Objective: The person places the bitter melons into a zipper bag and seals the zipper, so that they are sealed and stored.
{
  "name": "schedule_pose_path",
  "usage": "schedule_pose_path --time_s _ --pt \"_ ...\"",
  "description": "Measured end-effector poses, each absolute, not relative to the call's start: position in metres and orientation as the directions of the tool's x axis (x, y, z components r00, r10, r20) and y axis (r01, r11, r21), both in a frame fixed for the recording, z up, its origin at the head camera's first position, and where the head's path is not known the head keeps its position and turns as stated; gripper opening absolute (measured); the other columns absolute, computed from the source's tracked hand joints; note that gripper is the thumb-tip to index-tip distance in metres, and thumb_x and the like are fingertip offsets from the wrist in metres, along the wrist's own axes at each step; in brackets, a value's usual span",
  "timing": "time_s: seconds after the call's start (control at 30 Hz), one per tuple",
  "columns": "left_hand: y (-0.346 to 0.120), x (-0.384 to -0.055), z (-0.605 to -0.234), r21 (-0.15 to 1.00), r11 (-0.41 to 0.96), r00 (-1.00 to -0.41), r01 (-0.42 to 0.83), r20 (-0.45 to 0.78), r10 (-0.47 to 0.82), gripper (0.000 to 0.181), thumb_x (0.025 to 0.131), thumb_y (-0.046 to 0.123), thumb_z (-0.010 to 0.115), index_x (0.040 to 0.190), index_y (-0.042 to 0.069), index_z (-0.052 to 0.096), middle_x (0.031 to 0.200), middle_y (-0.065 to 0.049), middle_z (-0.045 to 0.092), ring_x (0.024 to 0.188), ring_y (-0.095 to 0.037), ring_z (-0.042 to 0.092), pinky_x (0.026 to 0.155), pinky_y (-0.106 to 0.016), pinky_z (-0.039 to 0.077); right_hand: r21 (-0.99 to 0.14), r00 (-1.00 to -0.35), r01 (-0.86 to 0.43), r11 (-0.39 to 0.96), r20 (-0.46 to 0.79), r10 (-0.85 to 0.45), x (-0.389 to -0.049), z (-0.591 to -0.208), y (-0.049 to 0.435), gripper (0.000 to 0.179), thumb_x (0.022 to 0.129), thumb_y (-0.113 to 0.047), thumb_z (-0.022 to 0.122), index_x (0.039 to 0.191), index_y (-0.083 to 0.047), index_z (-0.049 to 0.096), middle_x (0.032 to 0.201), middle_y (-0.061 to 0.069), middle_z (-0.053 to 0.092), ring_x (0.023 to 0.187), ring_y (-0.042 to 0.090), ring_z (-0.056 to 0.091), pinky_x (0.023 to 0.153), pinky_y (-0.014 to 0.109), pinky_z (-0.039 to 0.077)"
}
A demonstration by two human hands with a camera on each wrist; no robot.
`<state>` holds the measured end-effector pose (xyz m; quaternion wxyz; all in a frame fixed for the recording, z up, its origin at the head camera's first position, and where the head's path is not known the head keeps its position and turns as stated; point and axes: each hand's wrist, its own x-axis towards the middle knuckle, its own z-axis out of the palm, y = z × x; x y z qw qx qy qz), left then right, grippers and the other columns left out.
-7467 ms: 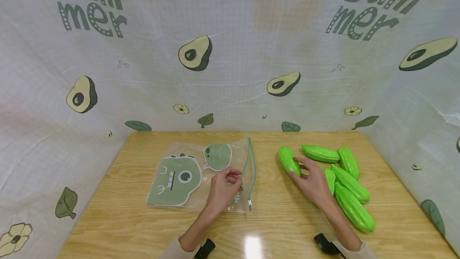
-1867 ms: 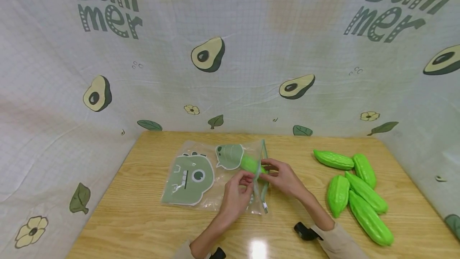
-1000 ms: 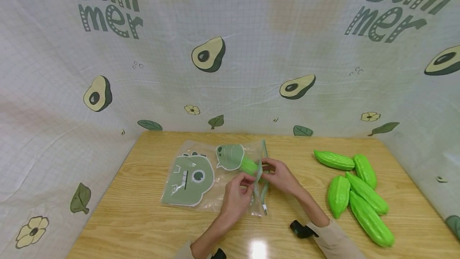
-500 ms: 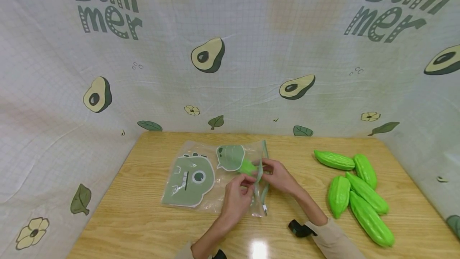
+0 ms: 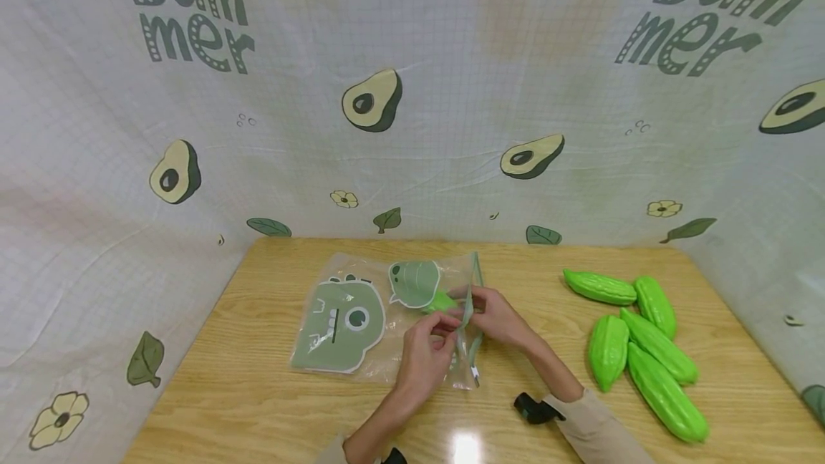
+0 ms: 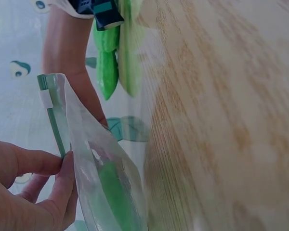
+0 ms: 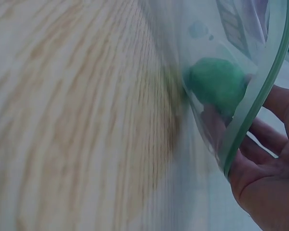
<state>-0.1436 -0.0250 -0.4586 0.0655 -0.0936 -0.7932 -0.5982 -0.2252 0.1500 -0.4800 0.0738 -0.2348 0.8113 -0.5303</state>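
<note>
The left hand (image 5: pixel 427 353) is pinching the edge of the clear bag (image 5: pixel 367 321); the right hand (image 5: pixel 496 317), reaching inside, is holding the nearer end of the green gourd (image 5: pixel 440 302).

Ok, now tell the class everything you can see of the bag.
The bag is clear and looks like plastic, printed with a one-eyed green monster and a smaller green shape. It lies on the table, open end to the right, with a green zip strip and white slider. The left hand pinches the strip; the right hand reaches inside, holding a green vegetable.
</note>
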Motion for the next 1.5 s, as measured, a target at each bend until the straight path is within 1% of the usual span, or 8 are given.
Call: schedule_pose_path --time_s 0.17,0.33,0.53,0.67,0.83,1.03,1.23,1.5 --pt "-0.024 -0.143 -0.459 0.937 0.267 -0.974 0.227 0.217 0.066 0.019 0.088 -0.011 0.068 0.097 0.005 0.072 0.098 -0.007 0.072 0.091 -0.020 0.069 0.076 -0.025 0.059 -0.900 -0.879 -0.287 0.328 0.112 -0.462 -0.226 -0.479 0.149 0.034 0.097 -0.008 0.069 0.127 0.007 0.065 0.125 0.023 0.067 0.117 0.039 0.065 0.093 0.030 0.054" --pt "-0.023 -0.143 -0.460 0.939 0.254 -0.972 0.233 0.223 0.068 0.019 0.088 -0.011 0.068 0.098 0.005 0.072 0.101 -0.006 0.071 0.088 -0.018 0.069 0.072 -0.023 0.059 -0.912 -0.878 -0.255 0.320 0.080 -0.471 -0.229 -0.481 0.147 0.034 0.096 -0.009 0.071 0.126 0.005 0.066 0.125 0.022 0.068 0.114 0.035 0.067 0.093 0.028 0.052" --pt "-0.023 -0.141 -0.459 0.965 0.164 -0.977 0.206 0.194 0.086 0.018 0.090 -0.012 0.066 0.101 0.001 0.069 0.101 -0.012 0.068 0.077 -0.021 0.073 0.061 -0.023 0.060 -0.922 -0.858 -0.252 0.293 0.073 -0.509 -0.230 -0.483 0.147 0.038 0.090 0.008 0.064 0.128 0.011 0.062 0.126 0.028 0.065 0.110 0.036 0.068 0.095 0.038 0.055" --pt "-0.022 -0.140 -0.457 0.980 0.113 -0.984 0.164 0.155 0.089 0.019 0.091 -0.014 0.065 0.103 -0.001 0.068 0.101 -0.013 0.065 0.076 -0.025 0.072 0.060 -0.027 0.061 -0.910 -0.853 -0.275 0.311 0.082 -0.515 -0.230 -0.484 0.147 0.042 0.086 0.012 0.062 0.128 0.012 0.061 0.128 0.029 0.064 0.112 0.038 0.066 0.096 0.043 0.055" --pt "-0.021 -0.139 -0.456 0.985 0.089 -0.987 0.144 0.138 0.079 0.020 0.091 -0.015 0.064 0.106 -0.004 0.067 0.102 -0.015 0.064 0.077 -0.028 0.072 0.062 -0.030 0.062 -0.889 -0.845 -0.321 0.326 0.112 -0.524 -0.228 -0.482 0.147 0.036 0.091 0.005 0.065 0.126 0.012 0.063 0.126 0.028 0.065 0.111 0.038 0.066 0.093 0.036 0.054" --pt "-0.020 -0.140 -0.457 0.986 0.104 -0.990 0.132 0.125 0.069 0.021 0.089 -0.016 0.064 0.108 -0.005 0.067 0.102 -0.015 0.065 0.078 -0.024 0.071 0.064 -0.030 0.062 -0.902 -0.848 -0.311 0.300 0.121 -0.516 -0.224 -0.481 0.152 0.034 0.094 0.003 0.064 0.127 0.014 0.061 0.126 0.030 0.065 0.117 0.044 0.063 0.094 0.027 0.053" --pt "-0.021 -0.141 -0.460 0.987 0.121 -0.993 0.107 0.099 0.065 0.022 0.089 -0.014 0.065 0.109 -0.006 0.067 0.103 -0.014 0.066 0.077 -0.020 0.071 0.062 -0.032 0.062 -0.902 -0.863 -0.297 0.313 0.113 -0.493 -0.220 -0.480 0.161 0.029 0.100 -0.005 0.064 0.125 0.008 0.064 0.126 0.025 0.067 0.118 0.041 0.064 0.093 0.024 0.053" --pt "-0.022 -0.142 -0.459 0.988 0.121 -0.995 0.092 0.086 0.053 0.024 0.087 -0.014 0.065 0.110 -0.006 0.068 0.102 -0.014 0.067 0.076 -0.021 0.071 0.060 -0.027 0.060 -0.888 -0.868 -0.327 0.323 0.147 -0.475 -0.213 -0.474 0.169 0.027 0.102 -0.010 0.064 0.124 0.006 0.066 0.124 0.022 0.068 0.116 0.039 0.066 0.101 0.049 0.053"
